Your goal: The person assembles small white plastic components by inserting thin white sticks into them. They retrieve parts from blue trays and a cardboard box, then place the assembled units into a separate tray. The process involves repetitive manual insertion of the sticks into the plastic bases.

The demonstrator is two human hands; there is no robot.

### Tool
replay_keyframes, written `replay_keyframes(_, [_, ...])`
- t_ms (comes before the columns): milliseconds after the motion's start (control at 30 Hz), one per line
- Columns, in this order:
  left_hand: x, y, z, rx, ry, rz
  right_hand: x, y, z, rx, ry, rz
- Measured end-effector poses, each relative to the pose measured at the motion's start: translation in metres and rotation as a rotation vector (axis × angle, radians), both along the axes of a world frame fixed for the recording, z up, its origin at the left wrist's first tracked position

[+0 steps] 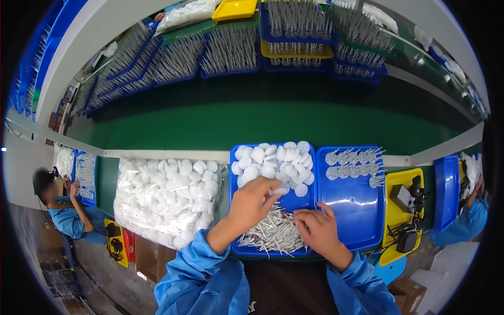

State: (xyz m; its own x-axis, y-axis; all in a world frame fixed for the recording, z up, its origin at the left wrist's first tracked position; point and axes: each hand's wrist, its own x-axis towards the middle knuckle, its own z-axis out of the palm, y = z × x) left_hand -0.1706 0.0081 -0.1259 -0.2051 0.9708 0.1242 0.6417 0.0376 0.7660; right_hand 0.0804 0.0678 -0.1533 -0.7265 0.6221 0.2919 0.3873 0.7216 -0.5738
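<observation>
My left hand reaches over the blue tray, its thumb and forefinger curled around the edge of a white plastic disc at the near side of the disc pile. Below lies a heap of thin whitish rods in the near half of the same tray. My right hand is at the right edge of that heap, fingers spread and bent, fingertips by the rods; I see nothing held in it. To its right, a second blue tray bears rows of discs with rods attached along its far side.
A clear bag of white discs lies left of the trays. At right, a yellow tray holds black devices and cables. Racks of upright rods line the back of the green table. Co-workers sit at left and right.
</observation>
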Motion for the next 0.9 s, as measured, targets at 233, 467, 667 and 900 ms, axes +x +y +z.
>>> replay_keyframes(233, [0.002,-0.030,0.019,-0.056,-1.026,0.029,-0.002,0.014,0.044,-0.157,0.264,0.043])
replay_keyframes(467, [0.042,-0.052,0.027,-0.019,-0.989,0.126,-0.030,0.004,0.052,-0.133,0.290,0.077])
replay_keyframes(667, [0.052,-0.060,0.012,0.001,-1.150,0.234,-0.027,0.008,0.045,-0.194,0.268,0.010])
replay_keyframes(900, [0.054,-0.054,0.001,0.088,-0.976,0.251,-0.028,0.011,0.042,-0.223,0.274,0.043])
